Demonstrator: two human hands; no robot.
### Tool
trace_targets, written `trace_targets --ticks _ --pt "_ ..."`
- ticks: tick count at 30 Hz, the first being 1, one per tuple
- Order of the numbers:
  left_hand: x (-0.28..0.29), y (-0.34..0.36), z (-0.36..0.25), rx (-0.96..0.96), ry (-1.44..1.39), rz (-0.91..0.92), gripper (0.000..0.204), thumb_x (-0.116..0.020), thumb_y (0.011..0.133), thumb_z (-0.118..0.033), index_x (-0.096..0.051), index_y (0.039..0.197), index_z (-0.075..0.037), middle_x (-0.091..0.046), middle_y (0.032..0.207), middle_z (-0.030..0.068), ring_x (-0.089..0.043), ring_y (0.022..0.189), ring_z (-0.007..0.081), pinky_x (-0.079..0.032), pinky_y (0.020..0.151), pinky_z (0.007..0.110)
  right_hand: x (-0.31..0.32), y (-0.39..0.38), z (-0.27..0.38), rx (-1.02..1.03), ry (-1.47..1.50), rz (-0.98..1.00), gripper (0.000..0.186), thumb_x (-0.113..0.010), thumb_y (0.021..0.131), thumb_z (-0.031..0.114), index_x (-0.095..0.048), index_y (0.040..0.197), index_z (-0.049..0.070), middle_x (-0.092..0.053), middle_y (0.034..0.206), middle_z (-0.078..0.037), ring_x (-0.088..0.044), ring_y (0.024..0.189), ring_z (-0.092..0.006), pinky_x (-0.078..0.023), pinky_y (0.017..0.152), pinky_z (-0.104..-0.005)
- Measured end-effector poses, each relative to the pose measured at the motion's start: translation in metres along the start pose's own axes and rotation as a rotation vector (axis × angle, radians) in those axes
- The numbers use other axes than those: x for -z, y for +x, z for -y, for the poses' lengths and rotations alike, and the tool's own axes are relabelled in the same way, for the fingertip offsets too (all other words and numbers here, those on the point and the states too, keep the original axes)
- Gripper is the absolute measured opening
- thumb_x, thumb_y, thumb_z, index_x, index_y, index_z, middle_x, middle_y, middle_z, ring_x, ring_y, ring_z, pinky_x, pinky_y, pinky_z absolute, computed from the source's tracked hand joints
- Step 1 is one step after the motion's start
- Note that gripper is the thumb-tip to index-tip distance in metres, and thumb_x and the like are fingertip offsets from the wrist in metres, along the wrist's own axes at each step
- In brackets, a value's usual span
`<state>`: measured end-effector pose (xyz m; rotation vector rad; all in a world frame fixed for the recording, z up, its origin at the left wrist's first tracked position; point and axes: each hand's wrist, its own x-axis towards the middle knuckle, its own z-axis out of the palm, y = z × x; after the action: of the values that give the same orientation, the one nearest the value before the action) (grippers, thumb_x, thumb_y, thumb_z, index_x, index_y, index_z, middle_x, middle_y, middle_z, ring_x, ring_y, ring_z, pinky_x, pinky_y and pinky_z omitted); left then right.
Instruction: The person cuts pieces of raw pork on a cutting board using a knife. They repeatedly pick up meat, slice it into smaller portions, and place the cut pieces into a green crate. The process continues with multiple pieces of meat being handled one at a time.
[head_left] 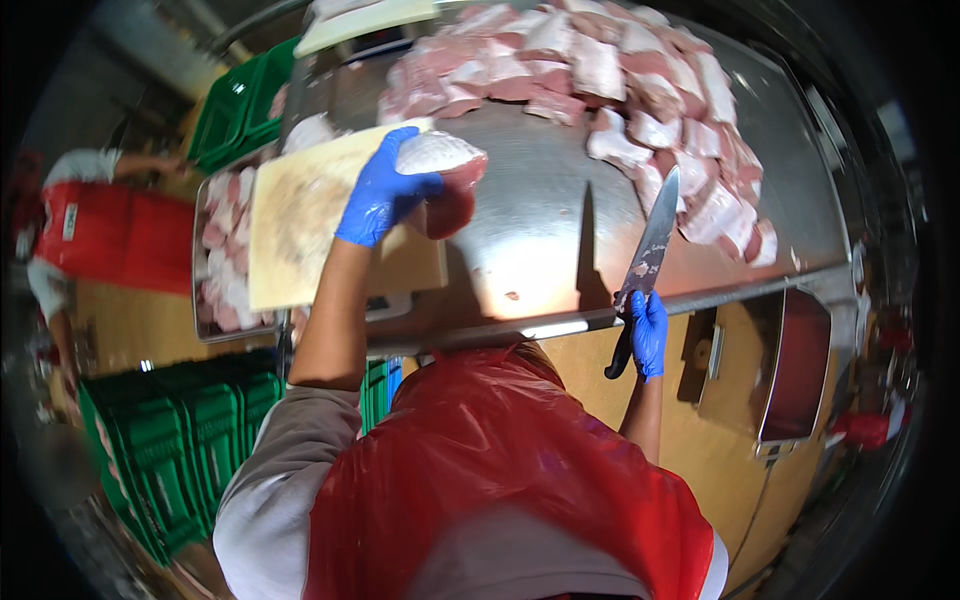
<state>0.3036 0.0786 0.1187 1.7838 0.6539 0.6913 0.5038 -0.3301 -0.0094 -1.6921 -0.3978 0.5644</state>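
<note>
My left hand [383,190], in a blue glove, grips a piece of raw meat [450,195] with a white fatty top and red flesh below. It holds the piece over the right edge of a cream cutting board [300,215], whose middle is stained. At the table's front edge, my right hand [649,335], also gloved in blue, is closed at the handle of a large knife [650,245]. The blade points away from me and up, its side smeared with bits of meat. Beyond its tip lies a heap of cut meat chunks [715,210].
A steel table [530,160] carries the meat pile along its far and right sides. Left of the board sits a metal tray [203,320] of meat trimmings. Green crates [160,430] stand at lower left, others [225,115] at upper left. A person in a red apron [120,235] stands left.
</note>
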Motion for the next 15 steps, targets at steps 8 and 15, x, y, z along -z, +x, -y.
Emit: trace_targets --ticks 8,15 --pt "0.117 -0.156 0.051 -0.066 1.074 -0.362 0.078 -0.081 0.078 -0.037 -0.049 0.139 -0.002 -0.057 0.125 0.0332 -0.060 0.113 0.0425 -0.052 0.090 0.051 -0.163 -0.031 0.083 0.131 -0.061 0.315 0.032 -0.053 0.106 0.023 -0.058 0.126 -0.001 -0.065 0.098 -0.005 -0.061 0.085 -0.0127 -0.054 0.076 -0.0289" --pt "0.196 -0.245 0.117 -0.156 0.429 -0.460 0.038 -0.073 0.084 -0.009 -0.063 0.119 -0.001 -0.071 0.103 0.0149 -0.070 0.082 0.0244 -0.056 0.074 0.034 -0.291 -0.110 0.125 0.442 -0.592 0.445 0.024 -0.055 0.104 0.024 -0.057 0.107 0.000 -0.064 0.069 -0.012 -0.060 0.052 -0.0165 -0.048 0.050 -0.0337"
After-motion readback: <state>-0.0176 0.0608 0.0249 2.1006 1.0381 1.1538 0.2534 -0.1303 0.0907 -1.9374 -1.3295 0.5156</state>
